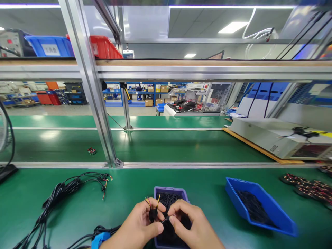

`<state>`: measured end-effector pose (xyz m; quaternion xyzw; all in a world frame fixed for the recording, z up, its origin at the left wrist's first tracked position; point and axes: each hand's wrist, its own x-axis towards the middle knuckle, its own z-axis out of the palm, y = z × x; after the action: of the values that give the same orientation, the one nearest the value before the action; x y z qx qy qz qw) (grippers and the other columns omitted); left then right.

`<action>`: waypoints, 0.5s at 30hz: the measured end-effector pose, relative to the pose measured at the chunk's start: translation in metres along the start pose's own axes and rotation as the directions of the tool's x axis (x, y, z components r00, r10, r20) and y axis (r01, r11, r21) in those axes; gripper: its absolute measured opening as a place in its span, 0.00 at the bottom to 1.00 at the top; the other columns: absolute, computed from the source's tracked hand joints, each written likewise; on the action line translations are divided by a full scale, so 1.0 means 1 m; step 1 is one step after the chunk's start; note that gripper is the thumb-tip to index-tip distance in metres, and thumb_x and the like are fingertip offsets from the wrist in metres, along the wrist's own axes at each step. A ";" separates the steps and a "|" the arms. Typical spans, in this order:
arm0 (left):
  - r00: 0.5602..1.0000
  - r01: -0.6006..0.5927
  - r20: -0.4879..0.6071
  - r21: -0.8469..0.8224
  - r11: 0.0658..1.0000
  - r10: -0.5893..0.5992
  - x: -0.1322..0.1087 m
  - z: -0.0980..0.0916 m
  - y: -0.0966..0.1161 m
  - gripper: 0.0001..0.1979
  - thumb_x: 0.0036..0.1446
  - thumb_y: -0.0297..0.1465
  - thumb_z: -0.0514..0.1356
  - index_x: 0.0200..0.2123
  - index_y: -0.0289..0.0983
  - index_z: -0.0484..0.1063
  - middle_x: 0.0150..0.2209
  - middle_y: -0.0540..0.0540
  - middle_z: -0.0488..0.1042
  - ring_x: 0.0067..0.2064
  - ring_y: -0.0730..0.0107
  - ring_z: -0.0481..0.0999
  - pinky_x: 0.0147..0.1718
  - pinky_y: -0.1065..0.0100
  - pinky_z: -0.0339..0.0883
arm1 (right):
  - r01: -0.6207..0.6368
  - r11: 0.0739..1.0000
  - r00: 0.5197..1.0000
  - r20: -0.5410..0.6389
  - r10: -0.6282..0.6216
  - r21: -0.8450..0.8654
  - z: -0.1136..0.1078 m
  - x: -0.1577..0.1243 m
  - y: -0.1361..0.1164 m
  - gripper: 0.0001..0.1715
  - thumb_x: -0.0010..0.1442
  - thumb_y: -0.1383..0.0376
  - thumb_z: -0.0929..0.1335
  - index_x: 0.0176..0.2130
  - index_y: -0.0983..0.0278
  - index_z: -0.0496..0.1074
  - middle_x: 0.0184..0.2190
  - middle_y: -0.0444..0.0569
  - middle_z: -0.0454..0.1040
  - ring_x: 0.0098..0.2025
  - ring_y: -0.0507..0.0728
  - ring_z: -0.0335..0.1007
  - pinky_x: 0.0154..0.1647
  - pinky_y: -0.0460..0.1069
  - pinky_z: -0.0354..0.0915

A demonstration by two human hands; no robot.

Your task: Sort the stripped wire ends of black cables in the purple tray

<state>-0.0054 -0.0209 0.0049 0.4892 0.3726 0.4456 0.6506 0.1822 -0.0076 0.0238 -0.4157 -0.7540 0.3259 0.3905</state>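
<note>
My left hand (142,223) is closed on the end of a black cable (153,215), from which thin yellow and reddish wires stick up. Thumb and fingertips of my right hand (190,221) are pinched together against my left, on a small dark piece too small to name. Both hands are over a purple bin (171,189) filled with thin black pieces, partly hidden by them. A blue band (100,240) circles my left wrist, and black cable (102,231) lies beside it.
A bundle of black cables (58,195) with bare coloured ends lies left. At right are a blue bin (284,221) of black pieces, dark round parts (308,186) and a grey box-shaped machine (275,136). A metal post (94,93) rises behind the front bench.
</note>
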 end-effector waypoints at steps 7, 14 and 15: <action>0.998 0.041 0.057 0.007 0.999 -0.041 0.002 -0.002 -0.005 0.21 0.45 0.36 0.74 0.39 0.36 0.71 0.34 0.46 0.76 0.34 0.69 0.72 0.35 0.68 0.66 | -0.060 0.996 0.991 0.124 0.053 0.060 -0.003 -0.002 0.003 0.07 0.54 0.71 0.66 0.30 0.62 0.75 0.27 0.43 0.76 0.29 0.53 0.70 0.32 0.45 0.65; 0.998 0.038 -0.056 -0.036 0.999 -0.040 0.002 0.000 -0.003 0.17 0.53 0.36 0.64 0.44 0.34 0.70 0.34 0.47 0.74 0.29 0.72 0.72 0.26 0.71 0.64 | 0.000 0.991 0.903 0.425 -0.059 0.136 -0.028 -0.001 -0.005 0.17 0.62 0.61 0.70 0.23 0.62 0.73 0.28 0.45 0.78 0.35 0.56 0.74 0.40 0.48 0.68; 0.996 0.046 -0.070 -0.066 0.997 -0.050 0.002 -0.001 -0.005 0.18 0.53 0.34 0.63 0.46 0.34 0.70 0.35 0.47 0.74 0.27 0.73 0.71 0.24 0.72 0.62 | 0.012 0.998 0.936 0.351 -0.032 0.059 -0.027 0.000 -0.001 0.17 0.64 0.62 0.69 0.24 0.62 0.73 0.28 0.46 0.77 0.34 0.56 0.74 0.40 0.49 0.67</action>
<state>-0.0049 -0.0189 -0.0009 0.4428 0.3928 0.4587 0.6628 0.2046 -0.0034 0.0379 -0.3310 -0.8069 0.4116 0.2645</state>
